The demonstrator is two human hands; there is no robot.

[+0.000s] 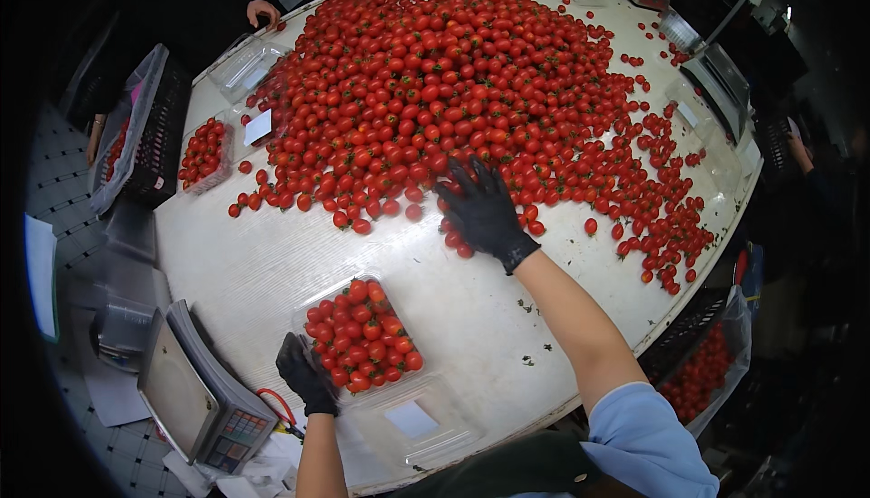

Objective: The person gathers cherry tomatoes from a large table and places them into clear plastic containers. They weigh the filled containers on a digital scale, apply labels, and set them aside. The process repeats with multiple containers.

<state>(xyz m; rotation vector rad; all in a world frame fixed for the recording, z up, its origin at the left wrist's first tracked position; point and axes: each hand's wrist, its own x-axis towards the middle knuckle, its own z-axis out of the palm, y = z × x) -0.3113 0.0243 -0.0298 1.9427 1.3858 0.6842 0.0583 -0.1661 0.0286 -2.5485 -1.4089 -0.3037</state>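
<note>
My left hand (302, 375), in a black glove, grips the left side of a clear plastic clamshell box (408, 381). Red cherry tomatoes (363, 335) fill the box, and its lid (445, 423) lies folded open towards me with a white label on it. Its thumb and fingertips are partly hidden by the box. Further off, my right hand (481, 209), gloved in black too, rests palm down with fingers apart on the near edge of a big heap of cherry tomatoes (435, 90). A few tomatoes lie partly under its palm.
A weighing scale (204, 396) stands at the table's left edge, beside red-handled pliers or cutters (280, 406). Another filled box (204, 155) sits at the far left. Lined crates (160, 131) flank the table. A co-worker's hand (263, 14) is at the far edge.
</note>
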